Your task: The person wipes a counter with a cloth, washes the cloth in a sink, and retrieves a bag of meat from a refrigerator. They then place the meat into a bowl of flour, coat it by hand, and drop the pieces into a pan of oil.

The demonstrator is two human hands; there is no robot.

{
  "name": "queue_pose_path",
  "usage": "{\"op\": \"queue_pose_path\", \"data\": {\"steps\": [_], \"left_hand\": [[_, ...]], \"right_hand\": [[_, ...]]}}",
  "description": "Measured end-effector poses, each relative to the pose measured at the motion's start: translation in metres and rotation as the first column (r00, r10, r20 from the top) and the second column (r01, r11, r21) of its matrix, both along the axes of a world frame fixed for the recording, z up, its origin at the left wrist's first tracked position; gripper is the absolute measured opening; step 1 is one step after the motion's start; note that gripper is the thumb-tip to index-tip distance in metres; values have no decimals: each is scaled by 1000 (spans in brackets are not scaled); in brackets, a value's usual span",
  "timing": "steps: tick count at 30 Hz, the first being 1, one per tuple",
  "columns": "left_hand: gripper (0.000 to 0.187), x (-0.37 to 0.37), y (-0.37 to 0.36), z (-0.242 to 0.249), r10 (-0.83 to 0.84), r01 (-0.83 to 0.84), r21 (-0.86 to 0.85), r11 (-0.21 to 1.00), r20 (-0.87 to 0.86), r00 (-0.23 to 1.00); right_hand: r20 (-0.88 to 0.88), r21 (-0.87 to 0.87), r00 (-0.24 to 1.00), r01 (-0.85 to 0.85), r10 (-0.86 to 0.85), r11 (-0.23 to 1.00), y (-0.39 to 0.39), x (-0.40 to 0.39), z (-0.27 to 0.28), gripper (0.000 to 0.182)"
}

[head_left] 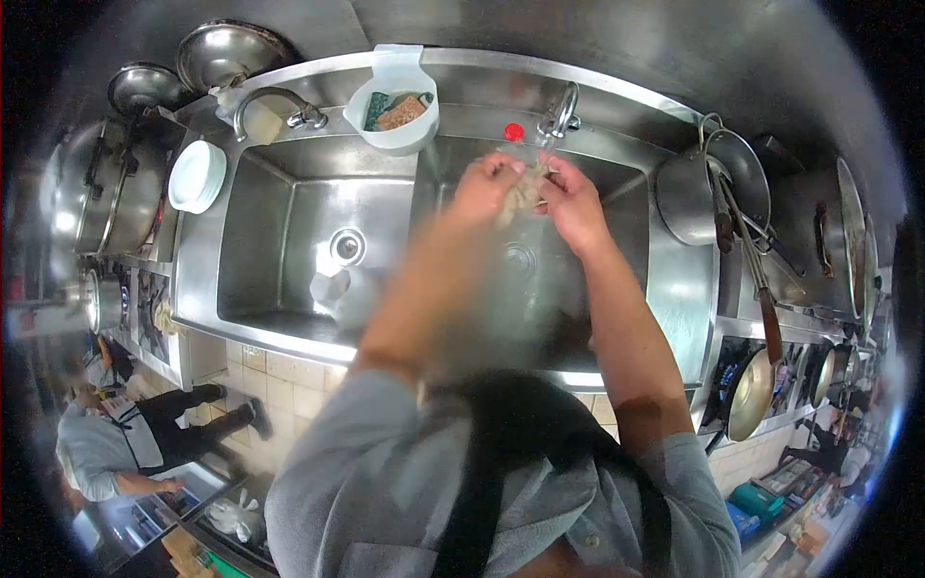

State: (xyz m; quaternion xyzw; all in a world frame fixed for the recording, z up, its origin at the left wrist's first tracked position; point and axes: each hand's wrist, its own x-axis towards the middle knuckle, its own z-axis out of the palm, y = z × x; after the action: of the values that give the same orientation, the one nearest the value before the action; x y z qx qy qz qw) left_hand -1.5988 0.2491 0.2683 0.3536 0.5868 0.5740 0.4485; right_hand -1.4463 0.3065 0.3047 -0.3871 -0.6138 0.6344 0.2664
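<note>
Over the right sink basin point(617, 279), both hands are raised close to the running tap point(564, 111). My left hand point(485, 188) has its fingers closed on one side of a crumpled pale beige cloth point(523, 196). On the other side, my right hand point(573, 200) pinches the same cloth. It hangs bunched between the fingertips, under the spout. A red cap point(514, 132) shows just behind the hands at the sink's back edge. Part of the view around my left forearm is blurred.
A white plastic holder point(393, 135) with scouring pads sits between the basins. White bowls point(198, 177) are stacked at the left edge. Metal pots point(686, 197) and a strainer stand right, near a pan point(749, 395). Another person point(116, 438) is behind on the left.
</note>
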Motion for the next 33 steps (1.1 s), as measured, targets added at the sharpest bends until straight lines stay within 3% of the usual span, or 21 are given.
{"op": "queue_pose_path", "data": {"steps": [1, 2, 4, 5, 6, 8, 11, 13, 14, 16, 17, 18, 19, 20, 22, 23, 26, 28, 31, 32, 33], "left_hand": [[26, -9, 3, 2, 7, -10, 26, 1000, 124, 992], [24, -18, 3, 15, 73, -73, 15, 997, 14, 997], [13, -40, 4, 34, 278, -265, 321, 909, 5, 961], [11, -56, 10, 43, 428, -327, 531, 782, -76, 901], [13, -79, 10, 60, 467, -326, 515, 792, -169, 868], [18, -102, -3, 115, 470, -448, 494, 745, 88, 878], [25, -134, 2, 138, 600, -551, 458, 697, 47, 798], [29, -152, 9, 139, 680, -513, 447, 733, -456, 575], [34, -169, 22, 114, 614, -471, 403, 785, -409, 675], [33, -196, 38, 74, 311, -427, 123, 896, -859, 406], [33, -200, 45, 59, 311, -423, 124, 898, -858, 408], [32, -203, 52, 46, -125, -296, -204, 933, -956, 266], [32, -207, 59, 31, -533, -231, -532, 814, -844, 63], [32, -216, 67, 10, -533, -224, -533, 816, -844, 62], [29, -239, 82, -30, -358, -182, -443, 878, -860, 364], [29, -247, 90, -51, -361, -174, -444, 879, -859, 363], [25, -256, 104, -70, -316, -218, -378, 900, -909, 272], [22, -248, 101, -70, -234, -286, -243, 927, -970, 66], [25, -206, 76, 2, -136, -270, -102, 957, -984, -111], [25, -185, 64, 27, -137, -260, -104, 960, -984, -115], [24, -159, 50, 52, 89, -269, 35, 962, -977, 191]], "right_hand": [[-33, -3, 999, -21, 20, 1000, -3, 2, 1, 41], [-32, -1, 999, -22, 22, 1000, -4, 7, -2, 41], [51, -68, 999, 15, -11, 998, -9, 33, -17, 40], [56, -70, 998, 18, -14, 997, -13, 49, -23, 40], [114, -93, 993, 39, -28, 995, -17, 65, -29, 40], [169, -116, 984, 68, -48, 991, -30, 99, -39, 40], [196, -174, 972, 161, -126, 971, -55, 148, -44, 40], [181, -282, 948, 303, -260, 910, -75, 173, -42, 41], [182, -282, 948, 306, -263, 909, -83, 186, -43, 41], [229, -296, 919, 379, -320, 877, -98, 206, -44, 42], [229, -294, 918, 383, -325, 876, -106, 212, -43, 42], [225, -300, 913, 397, -340, 868, -113, 217, -41, 42], [223, -306, 908, 411, -355, 859, -120, 221, -39, 42], [226, -304, 904, 418, -362, 856, -126, 223, -37, 42], [176, -315, 894, 447, -411, 837, -138, 221, -34, 40], [179, -315, 891, 454, -418, 833, -143, 221, -34, 40], [189, -331, 894, 447, -406, 831, -150, 222, -43, 39], [184, -304, 898, 439, -400, 846, -152, 221, -47, 40], [192, -299, 901, 430, -388, 852, -149, 219, -41, 41], [207, -318, 901, 430, -380, 845, -148, 218, -37, 42], [209, -323, 898, 436, -387, 840, -144, 216, -35, 42]]}}
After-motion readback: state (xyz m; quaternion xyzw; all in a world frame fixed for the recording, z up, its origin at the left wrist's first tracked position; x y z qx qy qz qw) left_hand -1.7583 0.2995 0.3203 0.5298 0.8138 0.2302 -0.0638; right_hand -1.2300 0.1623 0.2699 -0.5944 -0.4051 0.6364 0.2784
